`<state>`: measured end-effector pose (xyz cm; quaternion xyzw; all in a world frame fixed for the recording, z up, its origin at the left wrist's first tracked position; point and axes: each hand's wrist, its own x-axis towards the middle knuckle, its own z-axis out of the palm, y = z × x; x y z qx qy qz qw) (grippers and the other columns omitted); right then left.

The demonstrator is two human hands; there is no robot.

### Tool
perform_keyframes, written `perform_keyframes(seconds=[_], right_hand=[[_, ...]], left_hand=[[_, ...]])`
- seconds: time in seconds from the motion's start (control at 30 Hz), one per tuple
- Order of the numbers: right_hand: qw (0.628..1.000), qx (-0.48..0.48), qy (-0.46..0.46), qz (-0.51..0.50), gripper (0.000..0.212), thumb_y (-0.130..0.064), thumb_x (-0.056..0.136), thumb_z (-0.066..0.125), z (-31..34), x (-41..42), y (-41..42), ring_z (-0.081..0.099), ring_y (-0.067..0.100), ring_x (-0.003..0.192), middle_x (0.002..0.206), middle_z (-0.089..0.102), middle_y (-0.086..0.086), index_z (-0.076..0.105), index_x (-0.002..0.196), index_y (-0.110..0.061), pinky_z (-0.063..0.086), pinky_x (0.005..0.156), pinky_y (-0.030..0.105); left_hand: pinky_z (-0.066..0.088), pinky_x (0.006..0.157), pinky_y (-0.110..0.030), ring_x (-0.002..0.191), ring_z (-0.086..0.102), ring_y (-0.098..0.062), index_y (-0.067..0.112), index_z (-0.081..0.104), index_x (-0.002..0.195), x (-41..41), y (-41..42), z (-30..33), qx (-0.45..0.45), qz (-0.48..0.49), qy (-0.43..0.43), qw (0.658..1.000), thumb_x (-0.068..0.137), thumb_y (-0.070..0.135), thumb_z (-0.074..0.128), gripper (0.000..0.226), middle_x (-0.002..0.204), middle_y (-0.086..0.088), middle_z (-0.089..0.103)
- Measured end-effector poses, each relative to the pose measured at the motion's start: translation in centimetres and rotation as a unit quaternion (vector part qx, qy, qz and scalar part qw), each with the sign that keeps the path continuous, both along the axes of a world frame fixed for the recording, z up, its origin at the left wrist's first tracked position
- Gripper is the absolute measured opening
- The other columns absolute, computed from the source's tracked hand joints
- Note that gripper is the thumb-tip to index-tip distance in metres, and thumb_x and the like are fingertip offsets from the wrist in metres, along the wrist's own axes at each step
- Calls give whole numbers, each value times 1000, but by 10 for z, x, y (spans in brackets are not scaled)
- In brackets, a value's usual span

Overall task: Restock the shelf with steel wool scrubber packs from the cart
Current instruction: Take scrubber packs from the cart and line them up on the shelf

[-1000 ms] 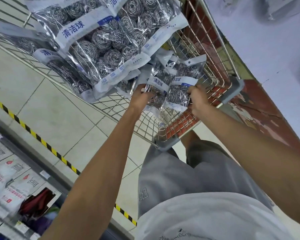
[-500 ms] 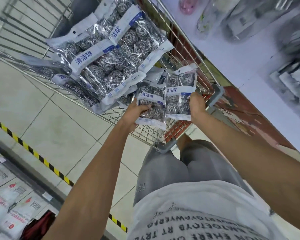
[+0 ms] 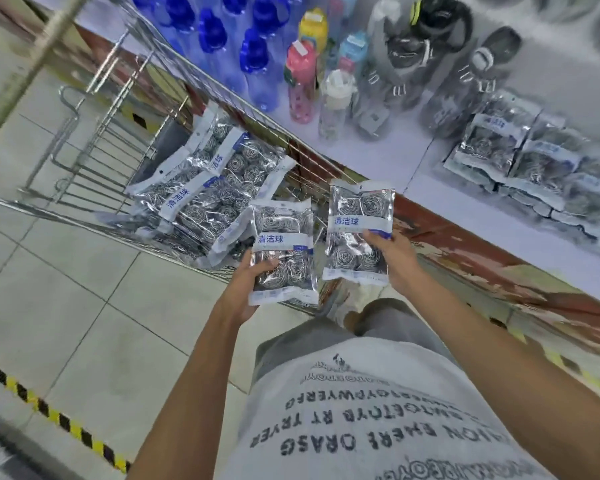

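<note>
I grip one clear plastic pack of silvery steel wool scrubbers (image 3: 284, 251) in my left hand (image 3: 246, 289) and a second matching pack (image 3: 359, 230) in my right hand (image 3: 394, 261), held apart, labels up, probably so each can be laid down separately. More packs lie in the wire shopping cart (image 3: 94, 161) at ten o'clock. The white shelf board (image 3: 440, 168) at two o'clock already holds a stack (image 3: 534, 164) beside drink bottles (image 3: 302, 81), above a pale tiled floor (image 3: 84, 289).

The cart (image 3: 125, 140) stands left of the shelf (image 3: 430, 161), with scrubber packs (image 3: 205, 195) piled inside it. More packs (image 3: 534, 168) lie stacked on the shelf to the right, with bottles (image 3: 302, 81) standing behind and left of them.
</note>
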<state>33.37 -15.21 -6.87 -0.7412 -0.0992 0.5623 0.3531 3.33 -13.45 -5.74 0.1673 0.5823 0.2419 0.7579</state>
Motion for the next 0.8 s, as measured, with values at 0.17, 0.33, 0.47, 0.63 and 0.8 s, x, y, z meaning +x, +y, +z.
perform_keyframes(seconds=[0.17,0.33,0.47,0.63,0.8], right_hand=[[997,61,27,-46,66,-43,64,89,40,37,-44,65,29,118,120,76,3,69,123,-24,47,91,44],[984,104,61,-133,59,-30,64,87,71,98,-97,67,35,119,117,77,6,68,119,-22,54,96,52],[970,139,59,-193,48,-22,75,86,85,162,-153,66,36,121,117,77,10,68,120,-17,48,108,59],[956,142,19,-256,23,-16,88,81,93,248,-236,69,26,108,96,81,-1,69,108,-19,56,86,39],[945,140,-22,-295,40,-24,87,83,92,325,-312,68,26,113,118,76,7,69,124,-15,53,97,45]], left_hand=[[53,99,-64,129,60,-28,47,65,126,38,-2,40,77,-73,12,994,70,13,84,68,134,2,69],[41,113,-62,129,59,-30,27,56,140,114,-10,67,147,-139,30,979,68,12,83,78,132,-5,69],[41,115,-55,121,64,-11,27,60,136,192,-35,75,194,-192,25,962,70,24,87,71,121,11,74],[38,118,-54,135,55,-17,26,52,148,298,-88,78,229,-238,2,944,65,44,92,93,141,7,64],[58,67,-19,101,68,6,46,68,118,387,-146,72,201,-263,-3,944,70,35,89,54,123,26,66]])
